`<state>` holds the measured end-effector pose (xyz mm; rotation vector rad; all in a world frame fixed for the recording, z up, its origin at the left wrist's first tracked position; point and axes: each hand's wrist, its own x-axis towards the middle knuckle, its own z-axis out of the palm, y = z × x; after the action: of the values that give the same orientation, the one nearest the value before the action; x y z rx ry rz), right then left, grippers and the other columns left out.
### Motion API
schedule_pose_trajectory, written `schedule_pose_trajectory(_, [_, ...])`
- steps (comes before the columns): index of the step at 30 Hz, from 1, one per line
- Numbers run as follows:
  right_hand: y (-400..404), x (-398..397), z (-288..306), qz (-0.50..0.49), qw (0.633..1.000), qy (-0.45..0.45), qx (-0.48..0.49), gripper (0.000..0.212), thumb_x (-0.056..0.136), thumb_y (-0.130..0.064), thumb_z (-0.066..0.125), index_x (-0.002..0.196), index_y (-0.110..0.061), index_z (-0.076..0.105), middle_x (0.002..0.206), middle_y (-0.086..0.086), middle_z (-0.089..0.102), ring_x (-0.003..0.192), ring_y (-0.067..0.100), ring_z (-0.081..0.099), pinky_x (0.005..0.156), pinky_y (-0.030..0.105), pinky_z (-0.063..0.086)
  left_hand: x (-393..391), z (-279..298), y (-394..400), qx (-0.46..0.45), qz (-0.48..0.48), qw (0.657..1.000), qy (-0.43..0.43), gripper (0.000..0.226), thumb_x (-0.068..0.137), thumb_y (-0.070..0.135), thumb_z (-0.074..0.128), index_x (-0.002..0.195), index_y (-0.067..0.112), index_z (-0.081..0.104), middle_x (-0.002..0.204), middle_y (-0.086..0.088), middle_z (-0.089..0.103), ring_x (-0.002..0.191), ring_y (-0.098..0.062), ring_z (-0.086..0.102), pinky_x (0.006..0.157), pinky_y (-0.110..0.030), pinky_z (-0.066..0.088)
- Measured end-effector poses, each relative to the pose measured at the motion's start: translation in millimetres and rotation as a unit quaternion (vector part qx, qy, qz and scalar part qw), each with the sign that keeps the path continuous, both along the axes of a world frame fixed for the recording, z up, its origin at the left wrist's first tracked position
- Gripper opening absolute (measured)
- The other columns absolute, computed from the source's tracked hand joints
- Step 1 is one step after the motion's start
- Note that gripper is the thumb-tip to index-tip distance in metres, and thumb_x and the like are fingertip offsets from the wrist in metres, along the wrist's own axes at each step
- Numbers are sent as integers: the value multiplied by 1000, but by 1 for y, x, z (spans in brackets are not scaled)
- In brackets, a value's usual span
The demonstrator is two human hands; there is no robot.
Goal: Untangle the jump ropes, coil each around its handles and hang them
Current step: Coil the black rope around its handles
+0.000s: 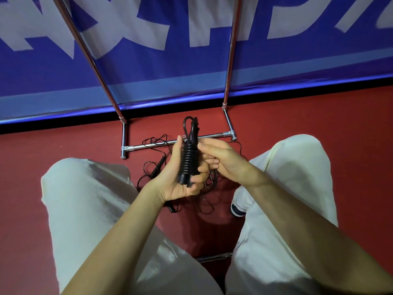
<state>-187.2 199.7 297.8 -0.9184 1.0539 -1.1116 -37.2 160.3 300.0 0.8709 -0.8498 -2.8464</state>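
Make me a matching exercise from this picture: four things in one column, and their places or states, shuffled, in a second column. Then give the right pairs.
Things
1. coiled jump rope
2. tangled ropes
3. metal rack
4. banner

Places or states
A. stands on the red floor, its base bar just beyond the hands
B. blue with pale letters, behind the rack
C. wound in tight turns, held in the grip of the left hand
D. loose on the floor between the knees

Pairs: 1-C, 2-D, 3-A, 4-B. The right hand touches the coil from the other side.
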Motion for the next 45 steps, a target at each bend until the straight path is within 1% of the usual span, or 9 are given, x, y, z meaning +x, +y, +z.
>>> schedule_pose_trajectory(7, [-5, -5, -9, -99, 994, 45, 18, 26, 81, -28, 67, 94, -11, 52, 61, 0, 32, 41, 4, 24, 40, 23, 16, -1, -7, -9, -153, 119, 973, -124, 79, 94, 73, 16, 98, 8, 63, 72, -9, 65, 59, -22, 61, 52, -24, 49])
schedule_pose_trajectory(11, [-8, -5, -8, -82, 995, 56, 24, 26, 79, -28, 68, 89, -11, 51, 62, 3, 39, 41, 5, 29, 40, 20, 19, -5, -7, -1, -189, 95, 966, -148, 81, 91, 76, 20, 89, 9, 64, 65, -6, 60, 50, -18, 54, 47, -21, 41])
schedule_pose_trajectory(20, [-8, 2, -13, -87, 979, 186, -17, 14, 95, -8, 58, 99, -22, 58, 75, 5, 50, 53, 1, 44, 54, 14, 35, -6, -6, -7, -143, 275, 943, -125, 59, 97, 61, 34, 69, 18, 63, 49, 0, 47, 34, -10, 38, 34, -17, 26])
schedule_pose_trajectory(25, [-8, -2, -11, -149, 958, 239, -56, 19, 93, -9, 61, 79, -22, 62, 71, -3, 58, 66, 5, 53, 67, 18, 41, 0, -3, -17, -124, 325, 931, -114, 64, 96, 61, 33, 60, 17, 63, 48, 0, 45, 34, -9, 35, 34, -16, 23])
schedule_pose_trajectory(28, [-9, -4, -4, -133, 958, 243, -77, 21, 94, -8, 60, 76, -20, 62, 61, -16, 60, 61, -3, 52, 65, 11, 39, 0, -3, -16, -111, 310, 941, -84, 64, 95, 63, 34, 66, 13, 62, 46, 1, 43, 30, -8, 32, 31, -15, 21])
schedule_pose_trajectory(34, [-9, -8, 6, -114, 979, 152, -77, 22, 92, -10, 64, 71, -11, 58, 49, -14, 46, 45, -1, 37, 49, 9, 31, -1, 6, -8, -95, 268, 958, 26, 62, 79, 69, 40, 65, 13, 62, 41, 2, 39, 26, -6, 31, 28, -15, 22])
schedule_pose_trajectory(39, [-9, -5, 4, -78, 991, 90, -68, 27, 78, -39, 66, 73, -18, 51, 62, 18, 39, 54, 13, 25, 51, 28, 19, 0, 3, -2, 14, 139, 981, 134, 62, 79, 74, 48, 66, 14, 55, 40, 5, 39, 27, -5, 36, 28, -15, 26])
schedule_pose_trajectory(42, [-5, -1, 4, -32, 998, 12, -54, 22, 86, -28, 61, 104, -15, 59, 65, -1, 43, 54, 5, 33, 45, 17, 23, 3, -1, 0, 111, -5, 968, 223, 66, 79, 74, 56, 64, 10, 54, 42, 3, 39, 30, -11, 37, 32, -18, 29])
schedule_pose_trajectory(45, [-1, 1, 3, 5, 999, -14, -39, 29, 91, -25, 50, 115, -12, 59, 64, -2, 35, 53, 3, 31, 46, 17, 21, 3, 1, 1, 100, -58, 975, 188, 77, 76, 84, 44, 59, 10, 53, 39, 1, 42, 29, -11, 39, 32, -15, 29])
